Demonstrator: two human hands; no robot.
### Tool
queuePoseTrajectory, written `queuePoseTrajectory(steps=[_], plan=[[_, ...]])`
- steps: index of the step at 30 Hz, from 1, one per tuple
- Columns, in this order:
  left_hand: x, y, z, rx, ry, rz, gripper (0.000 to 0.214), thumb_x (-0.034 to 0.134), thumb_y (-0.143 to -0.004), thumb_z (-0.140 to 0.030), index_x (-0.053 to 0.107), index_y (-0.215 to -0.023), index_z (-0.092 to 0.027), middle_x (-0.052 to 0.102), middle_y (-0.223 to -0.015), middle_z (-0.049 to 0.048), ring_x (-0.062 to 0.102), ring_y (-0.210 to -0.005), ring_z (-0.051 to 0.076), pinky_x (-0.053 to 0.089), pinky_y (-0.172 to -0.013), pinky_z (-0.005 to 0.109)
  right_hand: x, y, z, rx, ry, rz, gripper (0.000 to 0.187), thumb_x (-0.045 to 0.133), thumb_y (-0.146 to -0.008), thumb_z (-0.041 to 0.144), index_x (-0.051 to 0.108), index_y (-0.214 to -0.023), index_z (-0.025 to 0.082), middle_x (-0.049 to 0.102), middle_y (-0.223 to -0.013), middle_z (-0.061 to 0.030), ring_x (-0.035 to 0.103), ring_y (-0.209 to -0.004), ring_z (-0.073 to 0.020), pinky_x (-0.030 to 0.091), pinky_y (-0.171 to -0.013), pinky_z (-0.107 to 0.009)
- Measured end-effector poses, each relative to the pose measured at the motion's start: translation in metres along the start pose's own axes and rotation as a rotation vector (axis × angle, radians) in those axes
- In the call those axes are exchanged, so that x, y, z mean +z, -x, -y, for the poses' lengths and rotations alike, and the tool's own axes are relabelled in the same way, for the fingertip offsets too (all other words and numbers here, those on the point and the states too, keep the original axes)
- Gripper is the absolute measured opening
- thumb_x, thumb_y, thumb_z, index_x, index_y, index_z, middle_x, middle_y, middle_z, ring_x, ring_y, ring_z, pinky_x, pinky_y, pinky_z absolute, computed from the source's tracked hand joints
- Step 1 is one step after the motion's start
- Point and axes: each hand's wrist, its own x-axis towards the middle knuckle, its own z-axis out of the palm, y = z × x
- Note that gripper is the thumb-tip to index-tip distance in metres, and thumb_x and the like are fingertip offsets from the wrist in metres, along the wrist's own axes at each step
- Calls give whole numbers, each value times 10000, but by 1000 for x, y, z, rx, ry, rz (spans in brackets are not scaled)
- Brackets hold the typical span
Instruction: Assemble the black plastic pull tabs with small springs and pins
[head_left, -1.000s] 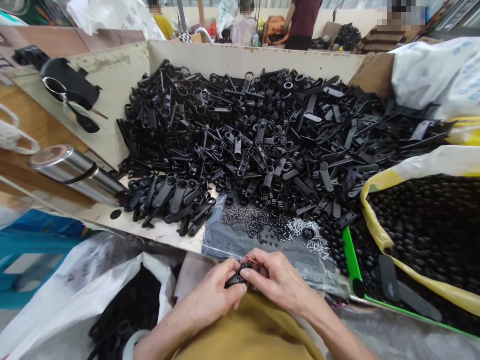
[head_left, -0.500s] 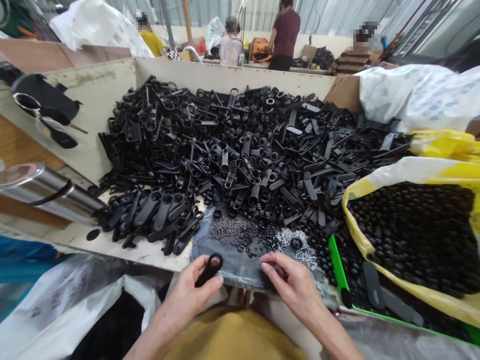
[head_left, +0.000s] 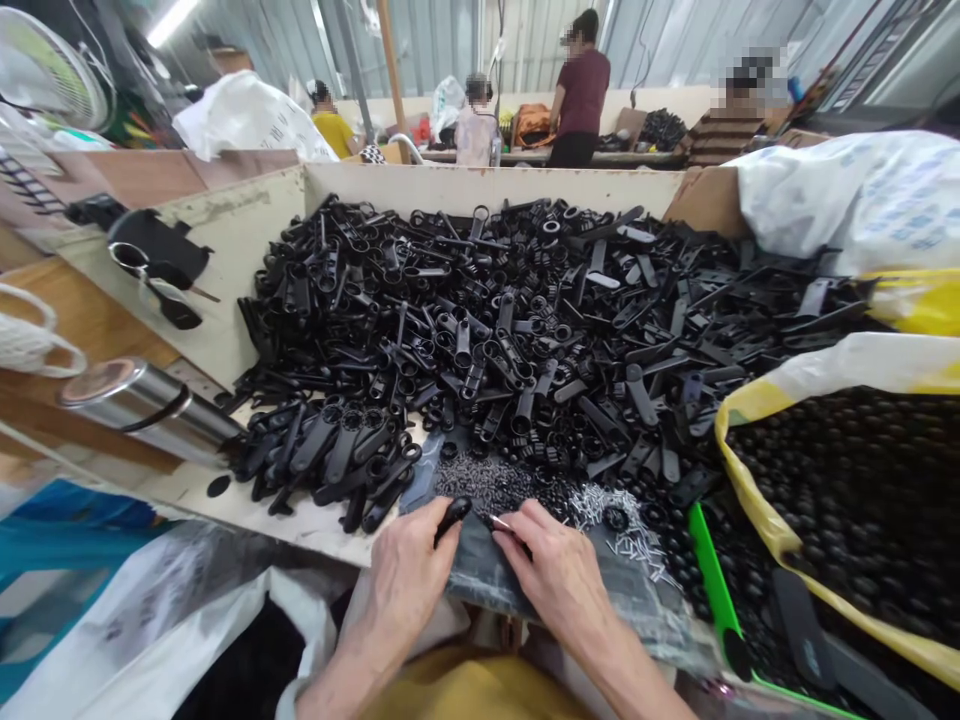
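- Black part (head_left: pixel 453 517) gripped in left hand (head_left: pixel 411 558), near edge of table (head_left: pixel 319 520).
- Right hand (head_left: pixel 561 562) pinches slim piece (head_left: pixel 501 523), identity unclear.
- Low wrist sweep could scatter silver pins (head_left: pixel 639 537).

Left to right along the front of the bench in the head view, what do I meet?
Steel flask, front-left cluster of black handles, left hand, the black part it holds, right hand, silver pins, yellow-rimmed bag.
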Motion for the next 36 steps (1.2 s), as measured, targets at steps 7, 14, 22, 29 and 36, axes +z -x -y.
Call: queuePoseTrajectory(steps=[7, 14, 22, 29, 36], plan=[[0, -12, 9, 132, -150, 38, 193, 514, -964, -205, 677, -868, -243, 793, -823, 58, 755, -780, 271, 426, -664, 317, -4, 0, 2, 15, -62, 22, 271, 472, -1098, 250, 679, -924, 232, 698, -882, -19, 719, -724, -164, 447, -621, -255], [-2, -7, 23, 206, -148, 25, 194, 489, -1005, -274, 674, -950, -253, 790, -840, 28, 760, -800, 251, 492, -691, 305, -1, 7, -2, -5, -136, -45, 303, 432, -1125, 295, 667, -946, 228, 702, -892, -26, 701, -722, -156, 448, -636, -252], [-2, -6, 22, 188, -111, 3, 219, 481, -972, -237, 697, -1009, -252, 818, -950, 52, 779, -883, 277, 526, -746, 327, 0, 8, -1, -28, -113, -68, 342, 386, -1141, 292, 674, -974, 214, 696, -900, -39, 703, -721, -157, 459, -657, -250], [-6, -7, 21, 76, -38, -32, 178, 504, -986, -328, 645, -1046, -238, 811, -897, 58, 788, -852, 279, 555, -724, 335, 1, 7, 0, -19, -149, -78, 313, 434, -1126, 316, 699, -998, 209, 711, -914, -51, 712, -738, -181, 495, -660, -273], [-6, 16, 11, 208, 160, -75, 329, 384, -1066, -305, 607, -1294, -225, 762, -1162, 104, 723, -1057, 266, 550, -904, 406, -14, 14, -2, 105, -506, -306, 276, 432, -1091, 286, 661, -1232, 223, 675, -934, -51, 667, -817, -194, 538, -745, -302]])
